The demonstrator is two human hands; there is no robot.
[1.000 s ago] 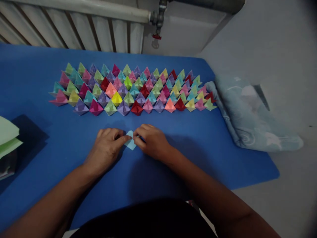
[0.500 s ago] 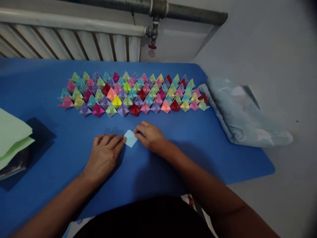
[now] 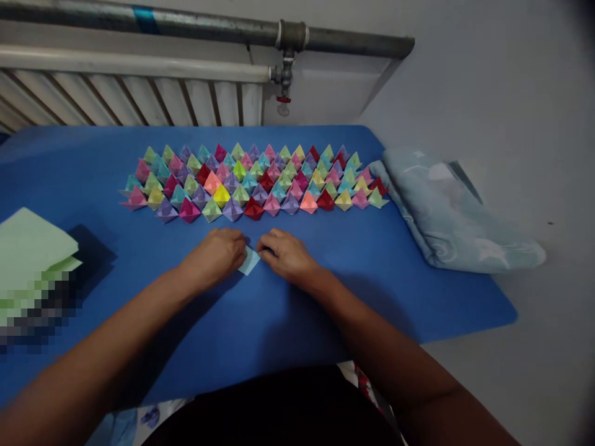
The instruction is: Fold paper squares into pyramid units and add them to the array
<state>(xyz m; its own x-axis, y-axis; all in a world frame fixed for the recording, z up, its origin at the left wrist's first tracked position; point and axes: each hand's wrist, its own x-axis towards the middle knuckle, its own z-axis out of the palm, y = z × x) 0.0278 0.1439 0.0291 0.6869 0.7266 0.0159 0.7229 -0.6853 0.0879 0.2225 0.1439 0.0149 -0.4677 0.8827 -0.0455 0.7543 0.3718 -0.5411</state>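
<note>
A small light-blue folded paper (image 3: 250, 261) lies on the blue table (image 3: 195, 353), in front of me and between my hands. My left hand (image 3: 223, 251) is closed at the paper's left side, its curled fingers covering part of it. On the right side, my right hand (image 3: 284, 253) pinches the paper's edge with thumb and forefinger. Just beyond my hands stand rows of small folded paper boats (image 3: 253, 209) in many colours, packed close together.
A stack of pale green paper (image 3: 35, 248) lies at the left, partly pixelated below. Folded grey-green patterned cloth (image 3: 455, 217) rests at the table's right edge. Behind the table are a white radiator (image 3: 162, 99) and a metal pipe (image 3: 209, 31) with a red-handled valve (image 3: 284, 99).
My left hand has gone from lying flattened beside the paper to curling over its left part. My right hand stays at the right edge. The camera view has shifted slightly.
</note>
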